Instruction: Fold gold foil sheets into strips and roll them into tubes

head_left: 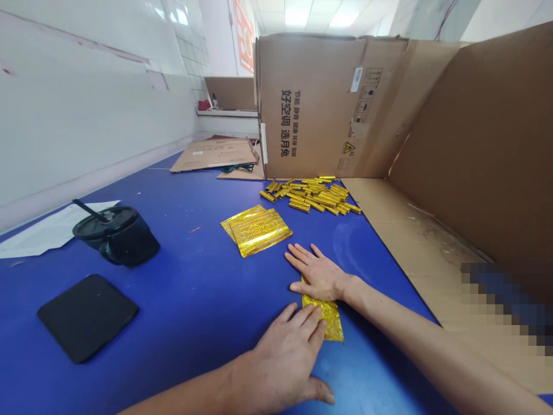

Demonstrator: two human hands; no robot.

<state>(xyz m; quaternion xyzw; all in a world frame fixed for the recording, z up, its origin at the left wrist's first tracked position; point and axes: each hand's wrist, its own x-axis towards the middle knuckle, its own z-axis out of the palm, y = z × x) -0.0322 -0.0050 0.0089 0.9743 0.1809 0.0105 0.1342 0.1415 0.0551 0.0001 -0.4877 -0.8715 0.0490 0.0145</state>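
Observation:
A shiny gold foil sheet [332, 321] lies on the blue table near its right edge, partly covered by both hands. My right hand [320, 275] rests palm down on its far part, fingers stretched out. On the near left side, my left hand [290, 353] lies over the sheet's edge with fingers extended and thumb apart. Beyond the hands is a small stack of flat gold foil sheets [262, 231] with embossed marks. Farther back sits a loose pile of rolled gold foil tubes [319, 196].
A black lidded mug [125, 236] with a straw stands at left on white paper [43, 233]. A black square pad [88, 317] lies in front of it. Large cardboard panels [324, 109] wall off the back and right. Flat cardboard [216, 154] lies at the back left.

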